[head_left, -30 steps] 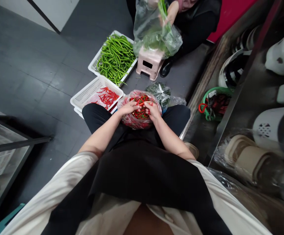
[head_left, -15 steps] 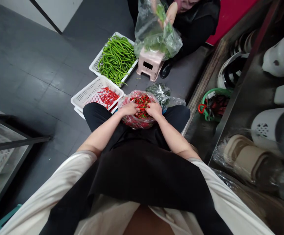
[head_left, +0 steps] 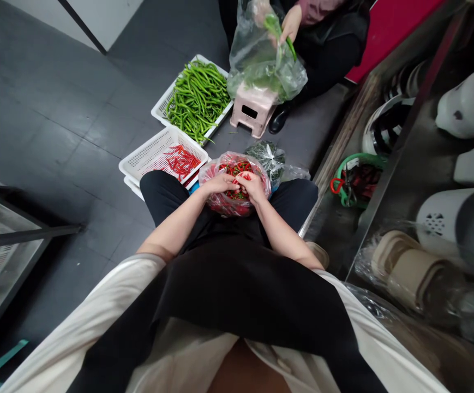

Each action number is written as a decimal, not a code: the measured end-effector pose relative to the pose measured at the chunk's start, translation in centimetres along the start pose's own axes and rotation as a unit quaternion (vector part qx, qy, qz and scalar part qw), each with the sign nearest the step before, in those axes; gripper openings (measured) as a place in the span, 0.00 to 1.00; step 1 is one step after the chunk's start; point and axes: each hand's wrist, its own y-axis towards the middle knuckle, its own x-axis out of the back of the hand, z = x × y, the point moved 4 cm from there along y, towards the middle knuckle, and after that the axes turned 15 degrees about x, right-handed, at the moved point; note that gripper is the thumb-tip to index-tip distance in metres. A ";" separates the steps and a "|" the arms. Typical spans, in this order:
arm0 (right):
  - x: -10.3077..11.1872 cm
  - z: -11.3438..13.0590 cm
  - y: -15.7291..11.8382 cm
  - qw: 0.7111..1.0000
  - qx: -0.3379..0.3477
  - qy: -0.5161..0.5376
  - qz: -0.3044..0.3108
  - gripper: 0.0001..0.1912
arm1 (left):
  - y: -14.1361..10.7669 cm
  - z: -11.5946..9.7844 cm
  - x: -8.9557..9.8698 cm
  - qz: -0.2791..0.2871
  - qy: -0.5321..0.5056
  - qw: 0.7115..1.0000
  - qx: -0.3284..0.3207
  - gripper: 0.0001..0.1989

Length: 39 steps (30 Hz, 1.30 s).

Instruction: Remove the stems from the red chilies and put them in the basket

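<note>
A clear plastic bag (head_left: 209, 173) full of red chili peppers with green stems (head_left: 235, 167) rests between my knees. Over its opening, my left hand (head_left: 221, 183) and my right hand (head_left: 252, 186) meet at the fingertips. Both hands are closed in a pinch, and a red chili shows at the fingers of the right one. Whether the left fingers grip that same chili is hard to see. Just beyond my left knee stands a white perforated basket (head_left: 149, 150) with loose red chilies (head_left: 182, 161) at its right end.
Another white basket (head_left: 159, 111) holds long green peppers (head_left: 198, 98). Across from me a person's hand (head_left: 291, 23) holds green peppers over a plastic bag on a pink stool (head_left: 250, 112). A tied bag of dark greens (head_left: 267, 155) lies by my right knee. Shelves (head_left: 400, 158) line the right.
My hands have come together over the bag, the right moving left with a red chili at its fingers. The other person's green pepper has shifted into clearer sight.
</note>
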 end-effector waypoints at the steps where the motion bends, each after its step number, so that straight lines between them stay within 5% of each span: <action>1: 0.1 0.2 0.2 1.000 0.004 0.002 -0.015 0.16 | 0.0 0.4 0.0 0.006 -0.015 1.000 0.011 0.07; 6: 0.7 0.5 0.7 0.998 -0.016 0.061 -0.019 0.16 | -0.9 0.9 0.0 -0.053 0.023 0.997 -0.048 0.14; 10: 0.8 -0.7 0.6 0.974 -0.168 0.155 0.009 0.14 | -1.6 0.6 -1.0 -0.013 0.044 0.990 -0.131 0.17; 12: 1.1 -0.9 1.2 0.960 -0.223 0.171 -0.017 0.11 | -1.7 1.1 -1.0 -0.022 0.071 0.990 -0.123 0.15; 15: 0.5 0.0 3.9 0.966 -0.198 0.159 -0.044 0.08 | -2.0 2.6 -0.5 -0.098 0.160 0.980 -0.069 0.17; 18: -3.7 1.2 7.7 0.981 -0.150 0.120 -0.006 0.10 | -3.1 3.5 -0.5 -0.136 0.227 0.963 -0.058 0.24; 24: -18.1 1.2 13.3 0.976 -0.183 0.012 0.119 0.24 | -5.2 3.9 -0.8 -0.119 0.261 0.956 -0.060 0.19; 26: -20.3 1.5 14.1 0.976 -0.180 -0.015 0.121 0.29 | -5.8 4.3 -0.8 -0.114 0.284 0.950 -0.057 0.16; 28: -19.7 2.2 14.0 0.981 -0.138 -0.050 0.123 0.26 | -6.5 4.7 -0.6 -0.127 0.320 0.938 -0.044 0.17; 31: -14.6 3.2 11.9 0.973 -0.062 -0.119 0.190 0.17 | -7.4 4.9 -0.5 -0.156 0.359 0.919 -0.034 0.18; 34: -8.2 2.1 7.9 0.896 -0.095 -0.302 0.311 0.16 | -7.8 4.7 -0.5 -0.169 0.390 0.905 -0.029 0.14; 37: -4.6 -0.1 5.0 0.849 -0.102 -0.427 0.293 0.17 | -7.9 4.3 -0.6 -0.172 0.411 0.895 -0.009 0.13; 39: -4.7 -1.8 4.0 0.847 -0.071 -0.466 0.245 0.18 | -8.1 4.0 -0.7 -0.165 0.421 0.892 0.009 0.14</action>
